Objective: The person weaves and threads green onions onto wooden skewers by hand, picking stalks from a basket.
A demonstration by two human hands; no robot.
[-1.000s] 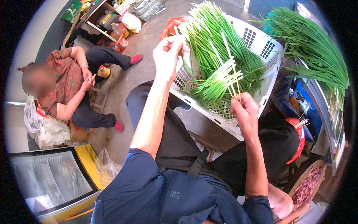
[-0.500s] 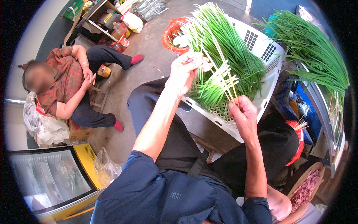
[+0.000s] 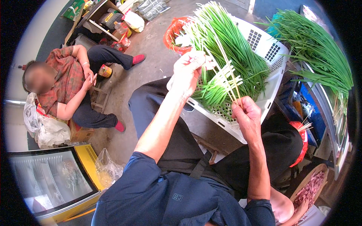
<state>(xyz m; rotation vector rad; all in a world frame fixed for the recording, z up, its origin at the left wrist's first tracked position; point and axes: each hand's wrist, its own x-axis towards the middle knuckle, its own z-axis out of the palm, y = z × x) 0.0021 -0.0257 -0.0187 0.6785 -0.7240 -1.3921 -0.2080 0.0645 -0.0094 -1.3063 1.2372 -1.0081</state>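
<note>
Two thin bamboo skewers (image 3: 230, 69) are pinched near their lower ends by my right hand (image 3: 247, 113), fingers closed. Short green-and-white lengths of garlic chives (image 3: 218, 83) sit across the skewers, about halfway up. To the left of the skewers' upper part is my left hand (image 3: 188, 71), its thumb and fingertips pressed together; what they grip, if anything, is too washed out to make out. Beneath both hands stands a white plastic basket (image 3: 278, 81), with a large heap of long garlic chives (image 3: 230, 35) lying in it.
An orange-red lined bucket (image 3: 177, 30) stands beyond my left hand. More chives (image 3: 316, 49) lie on a surface at right. Near my right knee, skewers (image 3: 304, 127) poke from a red bag. A co-worker's hand is at a bowl of meat strips (image 3: 311, 186). Another person (image 3: 71, 79) sits left.
My left hand has shifted and turned slightly, fingertips still together. My right hand and the skewers stay almost still. A co-worker's hand has come into the meat bowl at lower right.
</note>
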